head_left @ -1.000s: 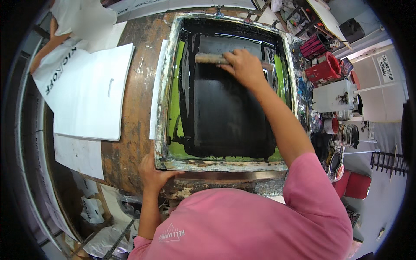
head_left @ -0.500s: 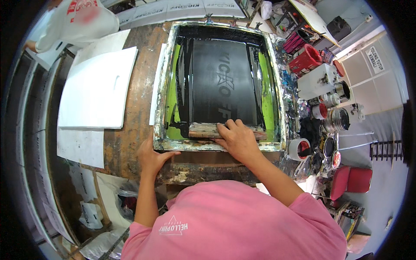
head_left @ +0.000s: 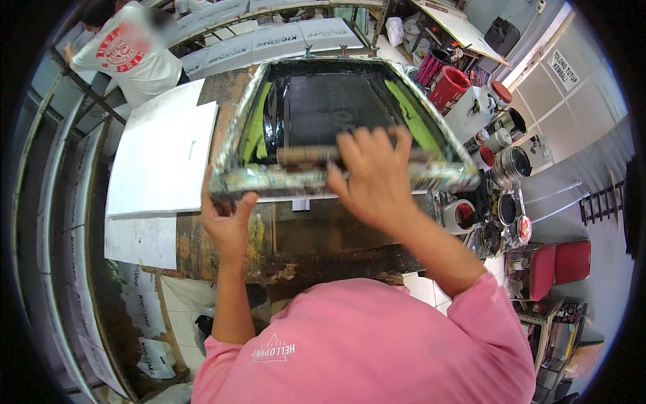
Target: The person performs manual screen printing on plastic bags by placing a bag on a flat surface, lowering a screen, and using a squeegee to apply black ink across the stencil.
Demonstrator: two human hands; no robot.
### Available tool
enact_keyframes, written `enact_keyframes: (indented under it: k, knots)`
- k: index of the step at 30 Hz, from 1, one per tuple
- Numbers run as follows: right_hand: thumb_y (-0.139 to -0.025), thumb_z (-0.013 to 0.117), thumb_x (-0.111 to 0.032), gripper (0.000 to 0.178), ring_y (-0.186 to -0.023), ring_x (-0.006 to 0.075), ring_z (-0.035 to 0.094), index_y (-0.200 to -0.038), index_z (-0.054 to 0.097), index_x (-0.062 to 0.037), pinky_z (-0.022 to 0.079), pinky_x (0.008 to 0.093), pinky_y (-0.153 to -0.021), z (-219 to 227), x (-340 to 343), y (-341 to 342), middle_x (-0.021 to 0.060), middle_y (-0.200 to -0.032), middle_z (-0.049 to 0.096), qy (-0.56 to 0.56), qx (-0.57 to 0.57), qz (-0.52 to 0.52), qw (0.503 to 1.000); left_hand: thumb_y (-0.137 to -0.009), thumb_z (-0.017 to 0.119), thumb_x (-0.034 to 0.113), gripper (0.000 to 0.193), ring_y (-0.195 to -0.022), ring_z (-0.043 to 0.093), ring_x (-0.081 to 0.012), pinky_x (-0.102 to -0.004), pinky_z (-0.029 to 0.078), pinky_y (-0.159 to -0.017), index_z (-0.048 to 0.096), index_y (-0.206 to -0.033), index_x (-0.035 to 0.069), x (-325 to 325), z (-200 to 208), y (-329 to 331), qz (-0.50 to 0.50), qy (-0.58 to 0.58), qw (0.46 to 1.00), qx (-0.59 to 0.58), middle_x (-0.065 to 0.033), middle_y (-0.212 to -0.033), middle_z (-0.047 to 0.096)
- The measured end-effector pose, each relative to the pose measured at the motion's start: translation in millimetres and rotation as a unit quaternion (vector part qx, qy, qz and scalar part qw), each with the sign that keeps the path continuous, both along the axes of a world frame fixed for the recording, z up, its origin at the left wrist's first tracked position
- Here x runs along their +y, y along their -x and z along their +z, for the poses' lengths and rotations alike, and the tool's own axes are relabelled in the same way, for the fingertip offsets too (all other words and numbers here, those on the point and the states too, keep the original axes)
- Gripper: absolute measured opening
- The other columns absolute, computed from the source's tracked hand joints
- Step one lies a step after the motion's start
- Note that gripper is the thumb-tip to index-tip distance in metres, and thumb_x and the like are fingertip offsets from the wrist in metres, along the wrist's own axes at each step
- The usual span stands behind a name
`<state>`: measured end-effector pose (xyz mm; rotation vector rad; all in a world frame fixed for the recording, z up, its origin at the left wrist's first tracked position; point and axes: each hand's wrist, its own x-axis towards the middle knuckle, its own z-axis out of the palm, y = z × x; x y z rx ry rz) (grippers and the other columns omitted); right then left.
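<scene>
a person in a pink shirt (head_left: 377, 337) stands at six o'clock, at a stained worktable (head_left: 323, 242). before them, toward twelve o'clock, is a screen frame (head_left: 282, 180), its paint-crusted near edge tipped up off the table. black ink (head_left: 323, 111) covers the middle of the screen, with green strips (head_left: 412, 118) along its sides.

the right hand (head_left: 373, 172), slightly blurred, clasps a wooden squeegee (head_left: 306, 156), fingers over the top and thumb on the near side. the squeegee lies crosswise just inside the near edge of the frame. the left hand (head_left: 227, 219), at nine o'clock, is at the near left corner of the frame, thumb spread away from the fingers; the fingers are partly hidden, so how firmly it grips cannot be told.

a stack of white sheets (head_left: 158, 161) lies between nine and ten o'clock. a co-worker in a white shirt (head_left: 131, 57) is at ten. buckets and cans (head_left: 515, 167) crowd together from one to three, and a red chair (head_left: 555, 269) stands between three and four.
</scene>
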<state>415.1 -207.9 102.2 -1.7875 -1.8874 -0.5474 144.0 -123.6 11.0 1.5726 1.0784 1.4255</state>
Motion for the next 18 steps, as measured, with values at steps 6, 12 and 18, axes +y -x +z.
enact_keyframes:
  k: [6, 12, 18]
  knots:
    - [-0.097, 0.064, -0.039, 0.033, -0.089, 0.0332, 0.067, -0.097, 0.069, -0.0067, 0.042, 0.0533, -0.092, 86.2, 58.2, -23.8, 0.0122, -0.089, 0.069, -0.078, -0.038, 0.010, 0.996, -0.098, 0.071, 0.062, 0.101, -0.157, 0.033, -0.0423, -0.0648, 0.017, -0.128, 0.029, -0.173, 0.009, 38.1, -25.7, -22.1, 0.011, -0.053, 0.934, 0.353, -0.0305, -0.165, 0.037]
    - [-0.101, 0.059, -0.038, 0.034, -0.091, 0.0364, 0.070, -0.097, 0.073, -0.0069, 0.043, 0.0506, -0.085, 123.8, 85.3, -37.9, 0.0138, -0.089, 0.073, -0.076, -0.048, -0.005, 0.996, -0.091, 0.042, 0.095, 0.119, -0.168, 0.007, -0.0451, -0.0789, -0.018, -0.121, 0.031, -0.173, 0.009, -3.1, -93.6, -31.7, 0.001, -0.013, 0.773, 0.634, -0.0257, -0.181, 0.018]
    - [-0.099, 0.057, -0.040, 0.046, -0.068, 0.0337, 0.065, -0.077, 0.067, -0.0012, 0.048, 0.0497, -0.091, 163.9, 88.1, -28.8, 0.0150, -0.069, 0.067, -0.045, -0.004, -0.016, 0.999, -0.087, 0.053, 0.094, 0.129, -0.169, 0.008, -0.0418, -0.0803, -0.015, -0.122, 0.031, -0.170, -0.003, 2.4, -69.8, -38.6, -0.054, 0.050, 0.779, 0.623, -0.0235, -0.180, 0.024]
